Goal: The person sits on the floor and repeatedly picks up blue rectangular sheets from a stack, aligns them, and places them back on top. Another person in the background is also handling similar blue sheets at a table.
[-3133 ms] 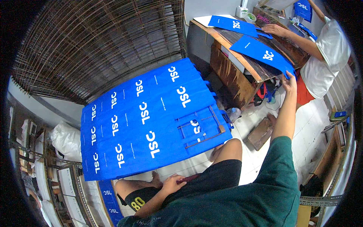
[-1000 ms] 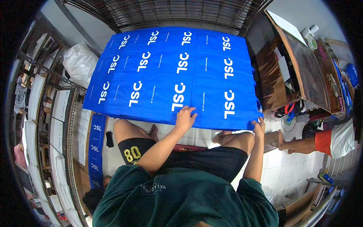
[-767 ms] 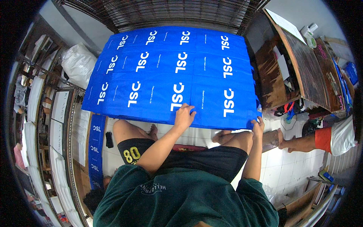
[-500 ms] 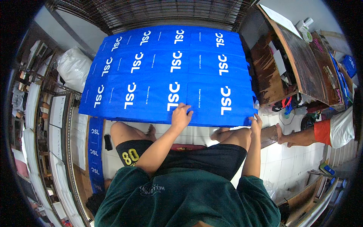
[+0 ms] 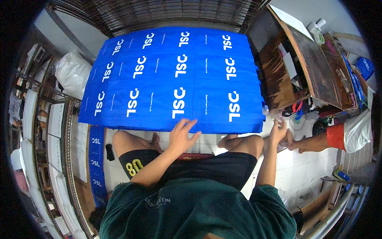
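A wide blue stack of flat fabric pieces (image 5: 159, 85), printed in white, lies before me; uneven layers show along its right side. My left hand (image 5: 183, 136) is at the stack's front edge, right of the middle. Its fingers are spread and hold nothing; whether the fingertips touch the fabric is unclear. Off the front right corner, my right hand (image 5: 277, 131) is raised over the floor, apart from the stack. Its fingers point upward, partly curled and smeared by motion, so I cannot see whether anything is in them.
Beyond the stack stands a dark wire rack (image 5: 171, 16). A worn wooden cabinet (image 5: 322, 79) is at the right, with another person's leg (image 5: 314, 138) in front of it. Racks of printing frames (image 5: 59, 159) line the left, near a white plastic bag (image 5: 71, 73) and a blue printed strip (image 5: 96, 153).
My right hand has left the stack's front right corner and moved right. My left hand has drawn back toward me, its fingers spreading. The view has shifted slightly.
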### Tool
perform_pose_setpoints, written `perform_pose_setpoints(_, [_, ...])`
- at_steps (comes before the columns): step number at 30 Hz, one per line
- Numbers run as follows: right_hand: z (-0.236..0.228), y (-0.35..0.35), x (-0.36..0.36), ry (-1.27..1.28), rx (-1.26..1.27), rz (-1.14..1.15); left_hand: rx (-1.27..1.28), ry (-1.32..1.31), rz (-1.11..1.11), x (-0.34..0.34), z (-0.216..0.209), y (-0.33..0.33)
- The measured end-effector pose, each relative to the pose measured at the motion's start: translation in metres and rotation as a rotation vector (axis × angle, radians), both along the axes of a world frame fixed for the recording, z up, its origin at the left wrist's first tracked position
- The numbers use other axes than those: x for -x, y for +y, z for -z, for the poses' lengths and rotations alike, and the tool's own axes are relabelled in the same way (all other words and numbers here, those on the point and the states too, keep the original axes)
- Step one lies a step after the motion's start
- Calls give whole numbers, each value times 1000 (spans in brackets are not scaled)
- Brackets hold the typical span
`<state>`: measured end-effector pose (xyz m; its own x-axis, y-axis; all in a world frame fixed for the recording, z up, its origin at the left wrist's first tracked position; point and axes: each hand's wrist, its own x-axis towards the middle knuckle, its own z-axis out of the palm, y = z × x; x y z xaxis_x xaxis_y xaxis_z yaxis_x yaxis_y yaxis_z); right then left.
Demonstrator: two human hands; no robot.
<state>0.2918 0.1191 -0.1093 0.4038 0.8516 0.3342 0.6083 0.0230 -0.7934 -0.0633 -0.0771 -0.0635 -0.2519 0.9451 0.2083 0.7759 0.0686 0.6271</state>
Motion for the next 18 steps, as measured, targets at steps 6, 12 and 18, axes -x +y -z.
perform_pose_setpoints(6, [-151,59,50,-1,-466,-211,529,-141,300,-9,10,-66])
perform_pose_setpoints(12, [-317,123,191,-275,-810,-511,855,-206,451,9,111,-65])
perform_pose_setpoints(18, [-419,206,279,-869,-669,-395,907,-201,577,11,129,-44])
